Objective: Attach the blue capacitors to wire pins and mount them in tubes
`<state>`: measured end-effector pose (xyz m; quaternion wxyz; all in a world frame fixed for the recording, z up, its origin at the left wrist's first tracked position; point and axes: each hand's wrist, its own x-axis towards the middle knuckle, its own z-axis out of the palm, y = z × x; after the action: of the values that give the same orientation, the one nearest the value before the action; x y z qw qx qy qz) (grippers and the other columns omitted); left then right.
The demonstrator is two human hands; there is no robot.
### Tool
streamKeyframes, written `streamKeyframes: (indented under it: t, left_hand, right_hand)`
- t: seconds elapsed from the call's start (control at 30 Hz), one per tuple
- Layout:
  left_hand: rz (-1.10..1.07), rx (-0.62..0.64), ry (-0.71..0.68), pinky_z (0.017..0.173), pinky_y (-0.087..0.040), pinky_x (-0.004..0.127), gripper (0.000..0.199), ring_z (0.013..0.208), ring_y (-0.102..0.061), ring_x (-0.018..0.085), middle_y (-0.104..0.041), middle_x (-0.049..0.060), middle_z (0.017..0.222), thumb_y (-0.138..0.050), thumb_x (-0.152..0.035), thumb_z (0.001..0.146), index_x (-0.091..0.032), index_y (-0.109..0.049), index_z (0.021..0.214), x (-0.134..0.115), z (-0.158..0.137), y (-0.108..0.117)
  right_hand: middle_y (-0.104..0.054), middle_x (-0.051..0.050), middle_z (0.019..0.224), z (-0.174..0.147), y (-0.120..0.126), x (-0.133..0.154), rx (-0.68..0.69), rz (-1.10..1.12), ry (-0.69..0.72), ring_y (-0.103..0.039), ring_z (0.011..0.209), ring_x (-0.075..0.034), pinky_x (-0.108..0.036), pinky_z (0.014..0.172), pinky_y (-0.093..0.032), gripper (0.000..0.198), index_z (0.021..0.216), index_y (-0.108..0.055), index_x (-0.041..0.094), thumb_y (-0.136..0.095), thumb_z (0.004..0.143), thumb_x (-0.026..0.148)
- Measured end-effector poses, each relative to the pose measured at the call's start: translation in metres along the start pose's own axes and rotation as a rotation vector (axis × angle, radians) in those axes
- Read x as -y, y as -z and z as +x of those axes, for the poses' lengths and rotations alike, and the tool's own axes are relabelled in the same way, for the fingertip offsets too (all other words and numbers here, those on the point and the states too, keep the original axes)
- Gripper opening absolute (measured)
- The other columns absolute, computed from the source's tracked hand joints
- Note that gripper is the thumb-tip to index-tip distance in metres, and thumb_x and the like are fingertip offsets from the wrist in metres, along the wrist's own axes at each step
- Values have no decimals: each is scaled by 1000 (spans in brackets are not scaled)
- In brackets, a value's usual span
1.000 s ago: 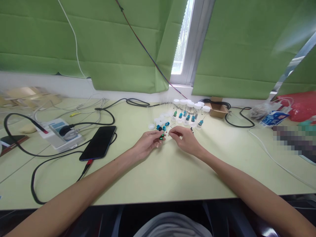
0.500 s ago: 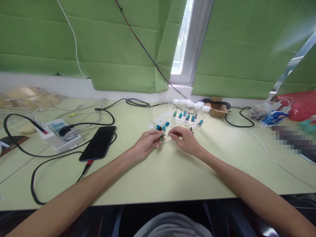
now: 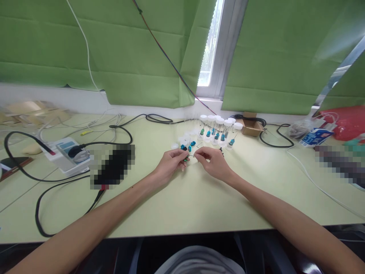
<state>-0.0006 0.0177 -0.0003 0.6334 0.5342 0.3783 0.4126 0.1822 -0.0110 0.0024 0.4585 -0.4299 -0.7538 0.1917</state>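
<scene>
Head view is showing me forearms [image 3: 119, 213] running off the lower edge, left hand [image 3: 172, 161] and right hand [image 3: 212, 160] pinching close together over the desk [image 3: 199, 207], a thin piece [image 3: 191, 155] bridging their fingertips, its ends hiding there, its finer shape proving too small to make out.

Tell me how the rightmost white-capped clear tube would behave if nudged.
The rightmost tube would probably tip easily, being tall and narrow. Once down, it may roll, since its white cap looks round. It's likely light: only a small blue part shows inside. Glass or plastic, I can't tell.
</scene>
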Motion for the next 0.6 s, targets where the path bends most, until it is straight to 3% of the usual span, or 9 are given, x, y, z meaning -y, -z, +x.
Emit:
streamKeyframes:
  t: [0.47, 0.6]
  left_hand:
    - [98, -39, -92, 51, -44, 26, 30, 59, -54, 11, -61, 6, 76, -71, -43, 76, -13, -67, 79, 2, -2, -1]
    - [89, -47, -90, 51, -45, 26, 30, 58, -55, 12, -61, 5, 74, -72, -43, 74, -13, -67, 78, 1, -2, -3]
  right_hand:
    - [-65, -2, 76, -2, -5, 1, -41, 120, -56, -57, 69, -15, -28, 66, -47, 14, 87, -65, 20, -56, 88, 30]
    - [-61, -1, 71, -3, -5, 4, -16, 197, -77, -52, 62, -13, -26, 59, -44, 18, 84, -66, 20, -56, 88, 34]
